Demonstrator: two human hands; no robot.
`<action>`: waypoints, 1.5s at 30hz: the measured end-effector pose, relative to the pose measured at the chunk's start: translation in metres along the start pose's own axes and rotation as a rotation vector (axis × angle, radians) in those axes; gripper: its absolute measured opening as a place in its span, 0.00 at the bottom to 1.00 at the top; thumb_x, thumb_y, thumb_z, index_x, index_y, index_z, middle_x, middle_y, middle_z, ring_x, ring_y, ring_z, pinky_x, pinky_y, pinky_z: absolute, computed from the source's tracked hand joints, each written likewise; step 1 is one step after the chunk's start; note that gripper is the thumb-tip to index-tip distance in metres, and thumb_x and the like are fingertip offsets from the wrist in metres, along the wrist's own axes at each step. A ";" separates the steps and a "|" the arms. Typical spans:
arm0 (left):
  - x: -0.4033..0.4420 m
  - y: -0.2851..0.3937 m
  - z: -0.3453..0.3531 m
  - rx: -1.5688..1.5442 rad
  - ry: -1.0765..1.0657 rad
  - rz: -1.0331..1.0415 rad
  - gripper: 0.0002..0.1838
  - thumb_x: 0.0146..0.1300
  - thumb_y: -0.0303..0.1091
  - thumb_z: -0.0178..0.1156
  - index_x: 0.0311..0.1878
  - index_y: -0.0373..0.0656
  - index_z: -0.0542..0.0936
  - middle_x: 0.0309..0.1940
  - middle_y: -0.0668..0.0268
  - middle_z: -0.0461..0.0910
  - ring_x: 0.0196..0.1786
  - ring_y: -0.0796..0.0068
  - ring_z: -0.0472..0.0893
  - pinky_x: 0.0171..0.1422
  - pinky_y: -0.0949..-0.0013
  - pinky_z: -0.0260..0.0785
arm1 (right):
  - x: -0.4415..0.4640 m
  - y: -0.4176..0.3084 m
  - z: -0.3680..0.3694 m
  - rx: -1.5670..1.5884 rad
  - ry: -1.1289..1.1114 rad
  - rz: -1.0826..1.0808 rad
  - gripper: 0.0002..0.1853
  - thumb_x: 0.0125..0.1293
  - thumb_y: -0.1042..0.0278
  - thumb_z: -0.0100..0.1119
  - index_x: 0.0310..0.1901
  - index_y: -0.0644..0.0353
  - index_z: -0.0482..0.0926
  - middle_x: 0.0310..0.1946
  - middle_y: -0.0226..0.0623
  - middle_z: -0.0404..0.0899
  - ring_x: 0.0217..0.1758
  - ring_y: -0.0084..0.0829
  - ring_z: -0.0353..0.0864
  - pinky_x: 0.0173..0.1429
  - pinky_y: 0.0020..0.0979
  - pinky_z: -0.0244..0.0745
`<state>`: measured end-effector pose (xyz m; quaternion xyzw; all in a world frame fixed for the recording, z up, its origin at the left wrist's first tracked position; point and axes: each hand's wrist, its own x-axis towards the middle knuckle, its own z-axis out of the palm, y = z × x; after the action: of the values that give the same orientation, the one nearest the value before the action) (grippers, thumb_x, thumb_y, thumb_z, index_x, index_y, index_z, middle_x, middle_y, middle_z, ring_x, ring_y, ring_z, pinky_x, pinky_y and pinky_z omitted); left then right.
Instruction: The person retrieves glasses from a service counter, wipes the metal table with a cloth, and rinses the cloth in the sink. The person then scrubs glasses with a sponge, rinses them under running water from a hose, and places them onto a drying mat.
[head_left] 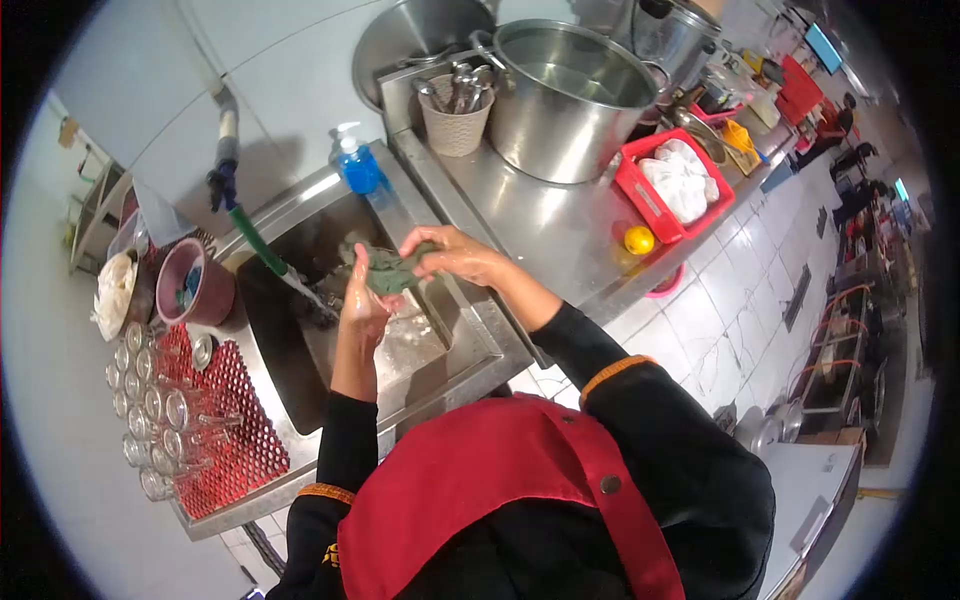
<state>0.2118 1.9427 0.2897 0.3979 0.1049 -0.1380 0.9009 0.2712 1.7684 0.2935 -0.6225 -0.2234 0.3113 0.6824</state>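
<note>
Over a steel sink (300, 365), both hands are at a wet, grey-green cloth or scrubber (395, 270). My left hand (367, 300) is below and left of it, palm up with the thumb raised, the fingers partly hidden. My right hand (455, 256) grips its right side with bent fingers. Water runs from a green hose (258, 243) into the sink, left of my left hand. A blue soap bottle (360, 168) stands on the sink's back edge.
Several glass mugs (180, 410) lie on a red mat (245, 425) at left, near a pink bucket (208, 290). Right of the sink are a utensil holder (455, 125), a large pot (565, 120), a red basket (635, 190) and a lemon (639, 240).
</note>
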 end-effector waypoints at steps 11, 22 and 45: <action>0.041 -0.036 0.114 0.094 -0.203 0.072 0.18 0.60 0.42 0.53 0.49 0.40 0.69 0.42 0.67 0.73 0.44 0.74 0.73 0.49 0.67 0.66 | -0.105 -0.033 -0.058 -0.788 0.471 -0.342 0.11 0.41 0.69 0.67 0.25 0.61 0.75 0.31 0.37 0.72 0.33 0.32 0.72 0.37 0.29 0.68; 0.058 -0.049 0.159 0.551 0.028 0.276 0.36 0.51 0.48 0.61 0.58 0.38 0.62 0.51 0.58 0.68 0.56 0.65 0.66 0.60 0.61 0.53 | -0.145 -0.098 -0.101 -0.096 0.484 -0.354 0.07 0.60 0.69 0.55 0.34 0.63 0.71 0.25 0.25 0.71 0.26 0.17 0.71 0.32 0.20 0.68; 0.101 0.073 0.213 0.794 -0.395 0.469 0.03 0.52 0.27 0.56 0.30 0.38 0.74 0.25 0.72 0.75 0.26 0.87 0.70 0.30 0.83 0.60 | -0.217 -0.131 -0.167 -0.568 0.510 -0.051 0.12 0.50 0.71 0.62 0.37 0.64 0.78 0.29 0.28 0.78 0.33 0.16 0.71 0.41 0.21 0.67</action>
<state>0.3475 1.8138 0.4506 0.6892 -0.2205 -0.0336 0.6894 0.2528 1.4936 0.4199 -0.8384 -0.1390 0.0548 0.5241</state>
